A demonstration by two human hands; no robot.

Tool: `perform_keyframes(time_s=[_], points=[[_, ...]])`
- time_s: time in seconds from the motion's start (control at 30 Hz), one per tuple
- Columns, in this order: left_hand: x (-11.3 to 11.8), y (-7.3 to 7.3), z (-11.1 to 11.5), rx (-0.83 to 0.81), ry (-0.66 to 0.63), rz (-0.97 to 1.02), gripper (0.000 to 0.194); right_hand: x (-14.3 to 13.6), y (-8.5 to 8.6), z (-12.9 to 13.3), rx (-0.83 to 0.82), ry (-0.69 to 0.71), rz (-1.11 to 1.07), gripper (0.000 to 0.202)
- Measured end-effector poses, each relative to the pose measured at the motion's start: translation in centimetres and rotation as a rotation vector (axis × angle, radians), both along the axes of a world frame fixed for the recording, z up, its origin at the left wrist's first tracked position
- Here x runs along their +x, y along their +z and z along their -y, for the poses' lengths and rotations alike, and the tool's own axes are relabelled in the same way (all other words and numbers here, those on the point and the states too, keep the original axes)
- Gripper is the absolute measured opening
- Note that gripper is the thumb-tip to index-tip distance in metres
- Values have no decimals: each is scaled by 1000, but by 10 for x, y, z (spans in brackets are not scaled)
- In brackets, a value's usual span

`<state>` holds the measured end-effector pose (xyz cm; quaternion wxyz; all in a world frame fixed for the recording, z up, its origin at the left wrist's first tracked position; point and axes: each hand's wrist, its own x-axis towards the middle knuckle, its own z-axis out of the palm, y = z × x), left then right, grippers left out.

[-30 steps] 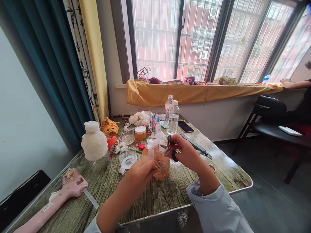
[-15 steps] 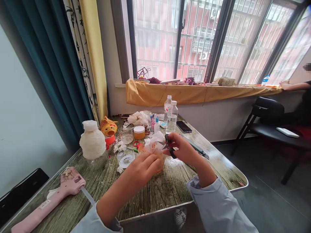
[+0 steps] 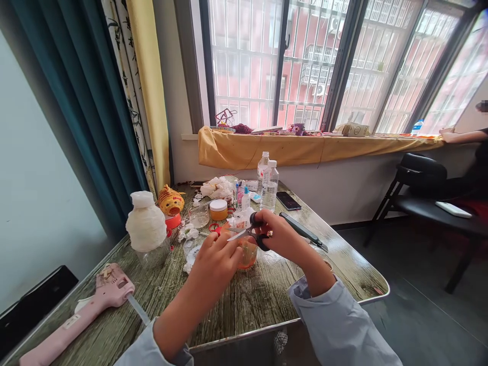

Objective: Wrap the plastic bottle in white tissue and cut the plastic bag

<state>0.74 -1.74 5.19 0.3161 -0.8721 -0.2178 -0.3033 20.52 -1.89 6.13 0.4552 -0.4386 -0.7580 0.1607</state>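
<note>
Head view, looking down over a wood-grained bench (image 3: 267, 305): the right hand (image 3: 284, 236) grasps a pair of scissors (image 3: 239, 234), finger and thumb at the black handles, the blades pointing left over the left hand (image 3: 215, 264). That left hand is curled, its back to the camera, and I cannot tell what its fingers hold. Just beyond its fingertips and below the scissors sits an orange-tinted clear container (image 3: 249, 255), partly hidden by the hands. Behind it lies a clump of crumpled white material (image 3: 241, 217), with a white-lidded amber jar (image 3: 218, 209) farther back and two clear bottles (image 3: 269, 189) near the far edge. A phone (image 3: 288, 200) lies flat to the right of the bottles, and a dark utility knife (image 3: 305, 232) rests nearer, beyond the right wrist. On the left stand a white-wrapped bottle (image 3: 145, 223) and, behind it, an orange animal head (image 3: 171, 201); a pink glue gun (image 3: 110, 292) lies in front of them
</note>
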Motion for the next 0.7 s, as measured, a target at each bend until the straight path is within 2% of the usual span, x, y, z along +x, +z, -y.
perform_keyframes(time_s=[0.27, 0.57, 0.7], points=[[-2, -2, -12, -60, -118, -14, 22, -3, 4, -8, -25, -16, -13, 25], [-1, -5, -13, 46, -289, -81, 23, -6, 5, -11, -57, 18, -74, 28], [-2, -10, -13, 93, -291, -110, 21, -7, 5, -13, -47, 22, -77, 26]])
